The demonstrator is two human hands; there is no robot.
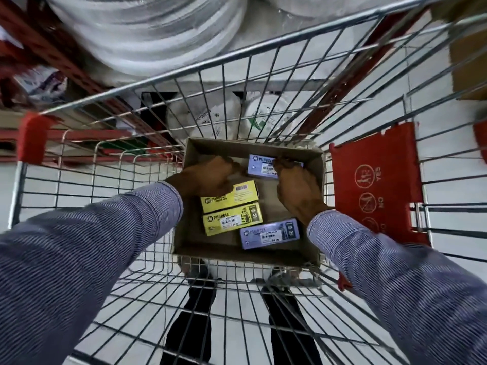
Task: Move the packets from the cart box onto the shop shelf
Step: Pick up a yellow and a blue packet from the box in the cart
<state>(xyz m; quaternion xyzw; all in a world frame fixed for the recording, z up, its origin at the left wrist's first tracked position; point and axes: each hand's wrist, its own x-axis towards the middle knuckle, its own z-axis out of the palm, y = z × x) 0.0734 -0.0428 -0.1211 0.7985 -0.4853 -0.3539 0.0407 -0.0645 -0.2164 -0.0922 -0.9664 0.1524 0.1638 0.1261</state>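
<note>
From the head view, a person bends over a wire cart point(263, 83) and both arms in striped sleeves reach down into it; a brown box point(316, 164) sits on the bottom of the cart, open on top. Four packets lie flat inside the box; a purple packet point(259, 167) is at the far side, two yellow ones lie side by side in the middle-left, the far yellow packet point(237, 197) and the near yellow packet point(232, 218), touching along their long edges; another purple packet point(270, 234) lies at the near side, just beside the near yellow one. The right hand point(297, 191) is over the far purple packet, its fingers curled on the right end of it; whether they really pinch it I cannot tell. The left hand point(208, 176) rests on the far yellow packet and covers its left corner, fingers bent and reaching toward the far purple packet; its grip is also not clear. A red flap point(374, 180) with round signs stands at the right side of the cart; a shelf point(79, 135) with red rails is beyond the cart, with white rolls point(147, 35) on it, blurred.
</note>
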